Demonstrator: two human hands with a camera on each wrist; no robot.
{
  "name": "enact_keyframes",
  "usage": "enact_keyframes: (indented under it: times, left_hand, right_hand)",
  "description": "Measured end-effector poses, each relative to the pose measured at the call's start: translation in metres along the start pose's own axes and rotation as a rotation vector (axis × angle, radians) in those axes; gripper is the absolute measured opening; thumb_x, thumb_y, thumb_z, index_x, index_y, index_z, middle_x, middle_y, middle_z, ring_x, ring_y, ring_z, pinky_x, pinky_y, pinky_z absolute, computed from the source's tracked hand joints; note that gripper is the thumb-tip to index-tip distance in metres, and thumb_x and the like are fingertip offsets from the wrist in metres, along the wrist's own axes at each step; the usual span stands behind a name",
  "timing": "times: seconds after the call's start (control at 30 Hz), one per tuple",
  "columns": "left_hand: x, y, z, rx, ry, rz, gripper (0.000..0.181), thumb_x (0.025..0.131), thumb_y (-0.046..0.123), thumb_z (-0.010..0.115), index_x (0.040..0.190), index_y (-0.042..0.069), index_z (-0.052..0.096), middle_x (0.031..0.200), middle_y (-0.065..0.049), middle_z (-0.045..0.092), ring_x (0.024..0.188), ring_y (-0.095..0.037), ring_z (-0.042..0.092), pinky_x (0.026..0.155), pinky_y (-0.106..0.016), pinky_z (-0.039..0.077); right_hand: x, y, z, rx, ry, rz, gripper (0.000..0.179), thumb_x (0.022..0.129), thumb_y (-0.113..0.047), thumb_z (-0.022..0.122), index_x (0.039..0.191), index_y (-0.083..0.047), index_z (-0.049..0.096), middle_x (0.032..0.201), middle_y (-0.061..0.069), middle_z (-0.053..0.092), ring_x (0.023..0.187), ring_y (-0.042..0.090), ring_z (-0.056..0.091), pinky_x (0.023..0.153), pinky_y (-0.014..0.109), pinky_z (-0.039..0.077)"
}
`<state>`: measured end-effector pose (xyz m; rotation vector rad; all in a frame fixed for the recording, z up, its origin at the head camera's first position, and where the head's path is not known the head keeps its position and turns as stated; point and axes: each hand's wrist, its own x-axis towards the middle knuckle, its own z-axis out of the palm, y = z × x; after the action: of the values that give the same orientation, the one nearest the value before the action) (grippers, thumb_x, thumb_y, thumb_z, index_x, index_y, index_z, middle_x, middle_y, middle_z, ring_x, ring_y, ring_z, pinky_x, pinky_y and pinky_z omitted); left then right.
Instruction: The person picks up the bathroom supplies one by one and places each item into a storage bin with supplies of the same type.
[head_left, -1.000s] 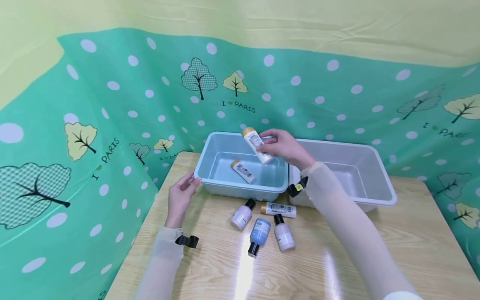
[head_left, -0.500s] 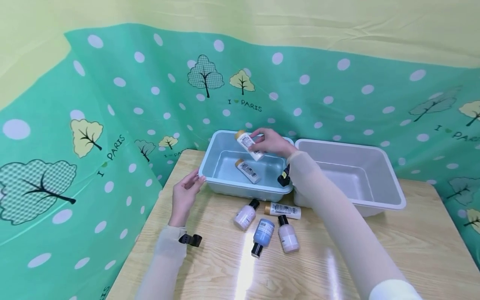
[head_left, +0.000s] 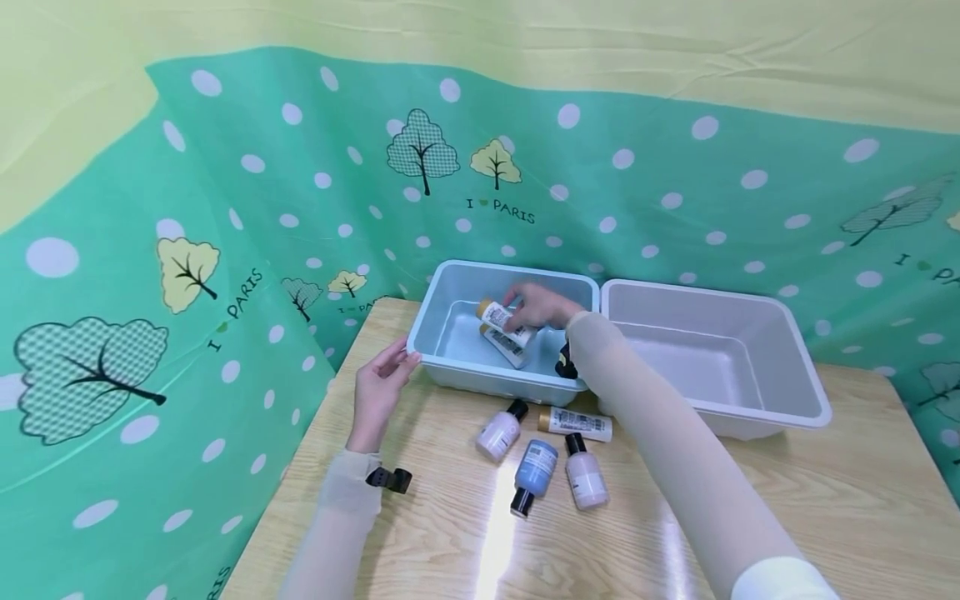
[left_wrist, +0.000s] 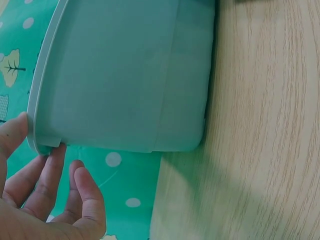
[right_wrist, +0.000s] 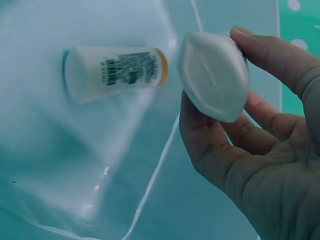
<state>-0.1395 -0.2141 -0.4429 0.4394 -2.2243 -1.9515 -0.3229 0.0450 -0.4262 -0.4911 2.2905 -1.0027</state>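
My right hand (head_left: 542, 307) is down inside the light blue bin (head_left: 480, 380), holding a white bottle with a gold cap (head_left: 495, 316) between thumb and fingers. In the right wrist view, the held bottle (right_wrist: 215, 77) shows its pale base toward the camera. Another white, gold-capped bottle (right_wrist: 120, 72) lies on the bin floor beside it, barcode up; the head view has it partly covered by the held one. At the bin's front left corner, my left hand (head_left: 377, 398) pinches the rim (left_wrist: 36, 95), thumb on top and fingers beneath.
A grey bin (head_left: 712, 412) stands right of the blue one. On the wooden table in front lie a third white bottle (head_left: 581, 424), two pink bottles (head_left: 498, 435) with black caps and a blue bottle (head_left: 537, 468). A green printed cloth (head_left: 637, 192) hangs behind.
My right hand has lowered the white bottle from above the rim into the blue bin, over the bottle lying there. My left hand keeps its hold on the corner. The head view shifted slightly.
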Motion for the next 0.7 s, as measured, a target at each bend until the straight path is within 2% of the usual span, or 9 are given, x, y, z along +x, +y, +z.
enact_keyframes:
  times: [0.07,0.17,0.3,0.37,0.5,0.7]
  left_hand:
    - [-0.001,0.001,0.001,0.006,0.002,0.001,0.044,0.095,0.019,0.072,0.136,0.007,0.062,0.124,-0.016,0.066,0.107,-0.019,0.064,0.084,-0.025,0.055]
    - [-0.001,0.001,0.001,0.01,0.005,0.0,0.044,0.095,0.019,0.072,0.137,0.007,0.061,0.124,-0.016,0.066,0.107,-0.019,0.064,0.083,-0.024,0.055]
    - [0.005,-0.008,0.001,0.008,0.0,-0.008,0.045,0.096,0.019,0.072,0.137,0.008,0.061,0.125,-0.015,0.066,0.108,-0.02,0.064,0.089,-0.03,0.055]
    - [0.01,-0.016,0.001,-0.003,0.0,-0.01,0.046,0.095,0.02,0.072,0.138,0.009,0.061,0.125,-0.015,0.066,0.109,-0.02,0.064,0.091,-0.034,0.055]
    - [0.018,-0.03,-0.001,-0.022,0.008,-0.014,0.047,0.093,0.026,0.075,0.137,0.016,0.062,0.125,-0.011,0.067,0.111,-0.018,0.063,0.092,-0.037,0.054]
    - [0.02,-0.035,-0.002,-0.03,0.019,0.0,0.049,0.089,0.036,0.078,0.134,0.021,0.065,0.123,-0.008,0.068,0.11,-0.018,0.063,0.088,-0.031,0.055]
  right_hand:
    - [0.001,0.003,0.002,-0.025,0.006,0.011,0.047,0.087,-0.011,0.077,0.127,-0.005,0.053,0.116,0.017,0.061,0.093,0.027,0.065,0.073,0.033,0.058]
    - [0.002,0.007,0.005,0.024,0.023,0.034,0.048,0.089,-0.008,0.075,0.131,-0.003,0.052,0.114,0.018,0.06,0.095,0.03,0.064,0.078,0.038,0.059]
    - [-0.001,0.008,0.005,0.135,0.069,0.064,0.051,0.092,-0.003,0.069,0.137,0.002,0.048,0.111,0.021,0.06,0.103,0.037,0.062,0.086,0.046,0.057]
    - [-0.004,0.007,0.001,0.154,0.092,0.064,0.05,0.093,-0.003,0.068,0.138,0.002,0.047,0.11,0.02,0.06,0.106,0.04,0.061,0.088,0.048,0.056]
    - [-0.009,-0.003,-0.008,0.174,0.099,0.042,0.05,0.094,-0.008,0.067,0.139,0.001,0.047,0.113,0.02,0.06,0.109,0.041,0.06,0.09,0.049,0.055]
    - [-0.032,-0.029,-0.027,0.145,0.122,-0.019,0.048,0.096,-0.014,0.069,0.138,-0.001,0.05,0.116,0.02,0.065,0.106,0.039,0.061,0.087,0.045,0.057]
